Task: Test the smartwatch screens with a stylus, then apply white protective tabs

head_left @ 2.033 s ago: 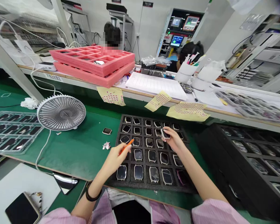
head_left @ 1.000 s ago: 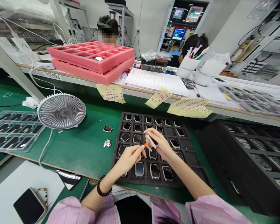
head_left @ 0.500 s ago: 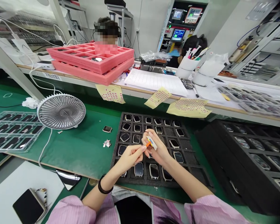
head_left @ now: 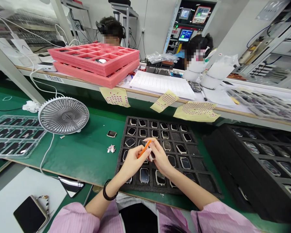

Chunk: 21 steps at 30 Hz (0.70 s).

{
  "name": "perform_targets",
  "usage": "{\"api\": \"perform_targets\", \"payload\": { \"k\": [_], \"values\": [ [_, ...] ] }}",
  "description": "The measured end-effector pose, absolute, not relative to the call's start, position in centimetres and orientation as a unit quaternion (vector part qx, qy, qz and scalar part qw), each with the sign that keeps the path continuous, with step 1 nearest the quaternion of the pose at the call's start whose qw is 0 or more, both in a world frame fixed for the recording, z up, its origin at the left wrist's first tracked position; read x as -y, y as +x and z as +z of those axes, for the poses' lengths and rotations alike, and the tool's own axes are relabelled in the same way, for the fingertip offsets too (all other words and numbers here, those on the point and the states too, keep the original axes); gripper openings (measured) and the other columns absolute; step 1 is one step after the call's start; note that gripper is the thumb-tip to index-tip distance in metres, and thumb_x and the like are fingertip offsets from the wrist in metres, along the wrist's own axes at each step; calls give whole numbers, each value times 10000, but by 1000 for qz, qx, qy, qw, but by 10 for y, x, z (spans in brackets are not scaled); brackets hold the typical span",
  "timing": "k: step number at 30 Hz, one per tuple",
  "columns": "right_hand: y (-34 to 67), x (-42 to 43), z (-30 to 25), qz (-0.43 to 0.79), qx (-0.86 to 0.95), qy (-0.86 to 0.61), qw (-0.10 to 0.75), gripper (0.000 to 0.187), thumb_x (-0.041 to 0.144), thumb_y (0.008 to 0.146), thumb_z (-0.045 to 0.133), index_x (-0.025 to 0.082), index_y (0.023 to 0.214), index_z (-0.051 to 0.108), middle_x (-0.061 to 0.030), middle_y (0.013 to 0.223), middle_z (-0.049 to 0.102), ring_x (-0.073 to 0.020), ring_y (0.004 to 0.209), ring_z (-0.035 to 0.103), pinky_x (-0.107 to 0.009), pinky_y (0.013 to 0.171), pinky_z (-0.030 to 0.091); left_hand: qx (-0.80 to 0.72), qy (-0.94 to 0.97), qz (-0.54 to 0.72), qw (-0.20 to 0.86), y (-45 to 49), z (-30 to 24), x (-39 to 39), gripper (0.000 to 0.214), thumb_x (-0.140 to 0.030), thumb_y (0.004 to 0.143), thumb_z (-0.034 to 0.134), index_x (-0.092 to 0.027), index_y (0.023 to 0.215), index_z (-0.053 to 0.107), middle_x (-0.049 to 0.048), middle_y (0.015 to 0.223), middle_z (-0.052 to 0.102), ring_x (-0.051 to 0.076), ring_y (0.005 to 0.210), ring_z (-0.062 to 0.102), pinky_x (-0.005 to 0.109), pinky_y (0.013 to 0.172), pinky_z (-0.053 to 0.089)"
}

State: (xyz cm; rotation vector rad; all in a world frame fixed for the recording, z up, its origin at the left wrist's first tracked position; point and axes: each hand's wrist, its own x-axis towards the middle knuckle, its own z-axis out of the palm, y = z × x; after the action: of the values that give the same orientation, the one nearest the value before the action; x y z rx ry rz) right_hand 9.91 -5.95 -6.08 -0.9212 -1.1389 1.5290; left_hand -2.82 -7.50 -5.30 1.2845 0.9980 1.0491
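My left hand (head_left: 132, 159) is closed on a thin orange stick (head_left: 145, 149), which slants up to the right across the fingers. Close against it, my right hand (head_left: 162, 160) grips a small watch body (head_left: 152, 156) with a pale frame and dark face. Fingers cover much of this watch. Both hands are over a black foam tray (head_left: 177, 137) whose compartments hold several square watch bodies, such as a watch (head_left: 144, 175) below my left hand. Left of the tray lie a single watch (head_left: 111, 133) and a small pile of white scraps (head_left: 111, 149).
A round white fan (head_left: 64, 115) stands at left beside a clear plastic tray (head_left: 16, 136) of dark parts. Another dark foam tray (head_left: 259, 168) fills the right. Pink foam trays (head_left: 94, 68) sit on the shelf (head_left: 145, 92). Two people are beyond it.
The piece in my right hand has turned from its white, yellow and blue side to a dark face. The orange stick has swung away from it and now slants upward.
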Motion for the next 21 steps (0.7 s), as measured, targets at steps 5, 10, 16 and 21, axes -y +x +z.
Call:
{"api": "perform_targets", "payload": {
  "k": [5, 10, 16, 21],
  "values": [
    [144, 19, -76, 387, 613, -495, 480, 304, 501, 960, 418, 253, 1068, 557, 25, 707, 514, -138, 555, 474, -254, 524, 402, -484, 566, 437, 505, -55, -63, 74, 416, -525, 891, 461, -194, 651, 387, -67, 559, 341, 75, 494, 292, 207, 490, 253],
    [230, -47, -102, 152, 653, -626, 397, 375, 570, 906, 378, 215, 870, 495, -97, 850, 613, -247, 792, 578, -378, 742, 439, -663, 626, 290, 292, -113, -76, 69, 339, -421, 910, 482, -198, 656, 452, -38, 549, 421, 120, 522, 400, 227, 548, 266],
    [257, -56, -128, 92, 686, -655, 303, 294, 456, 907, 388, 212, 824, 529, -141, 891, 631, -313, 896, 574, -439, 784, 421, -743, 621, 123, 217, -134, -93, 66, 256, -375, 944, 473, -192, 926, 650, 60, 689, 670, 225, 678, 647, 227, 555, 298],
    [239, -46, -126, 68, 718, -640, 265, 277, 330, 893, 452, 181, 1092, 574, -177, 1078, 606, -346, 1064, 517, -490, 915, 365, -756, 615, 101, 198, -132, -90, 67, 343, -444, 961, 439, -191, 1043, 656, 106, 803, 725, 287, 800, 693, 237, 556, 315]
  ]
}}
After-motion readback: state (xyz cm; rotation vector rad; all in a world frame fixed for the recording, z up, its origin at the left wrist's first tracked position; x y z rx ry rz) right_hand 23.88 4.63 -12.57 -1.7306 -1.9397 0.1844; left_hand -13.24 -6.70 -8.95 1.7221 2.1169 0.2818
